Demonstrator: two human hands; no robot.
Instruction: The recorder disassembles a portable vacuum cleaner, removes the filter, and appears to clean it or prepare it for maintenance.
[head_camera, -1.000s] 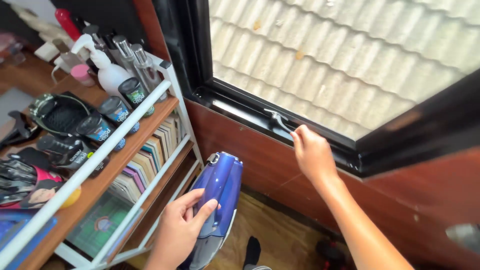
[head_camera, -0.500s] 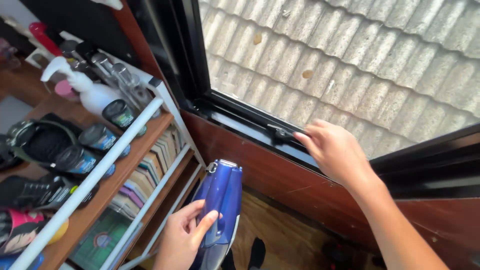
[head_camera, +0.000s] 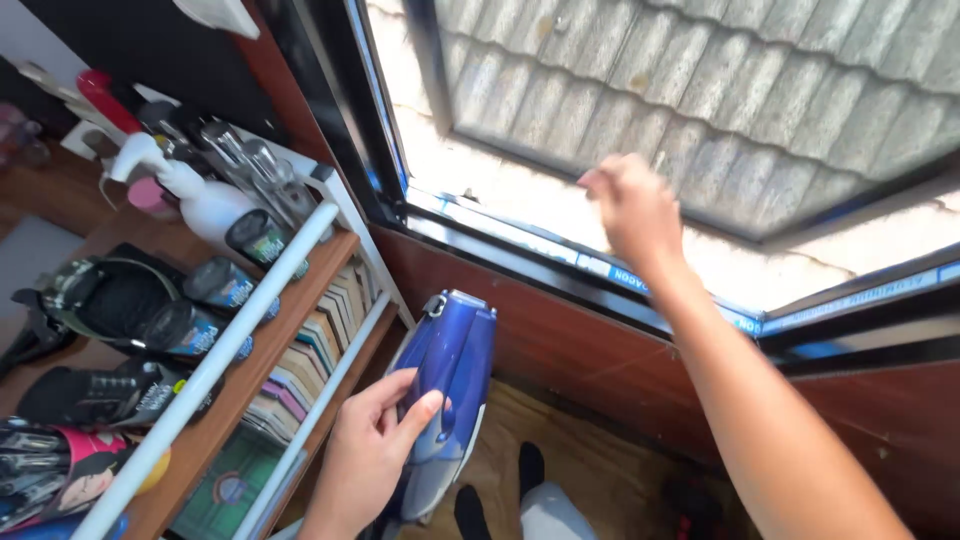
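Observation:
My left hand (head_camera: 365, 455) grips a blue handheld vacuum cleaner (head_camera: 455, 365) by its body, low in the view, nose pointing up toward the sill. My right hand (head_camera: 630, 210) reaches out over the black window sill (head_camera: 520, 250) with its fingers closed around the window handle, which is mostly hidden in the fist. The black-framed window sash (head_camera: 440, 70) stands swung outward, with a bright gap between its lower edge and the sill.
A wooden shelf with a white rail (head_camera: 230, 340) stands at the left, holding a white pump bottle (head_camera: 200, 195), dark jars and sprays, with books (head_camera: 310, 345) below. Grey corrugated roofing (head_camera: 720, 70) lies outside. My dark-socked feet show on the wooden floor (head_camera: 560, 470).
The window sash has swung outward from shut to open, my right hand going out with its handle. The vacuum in my left hand has stayed roughly in place.

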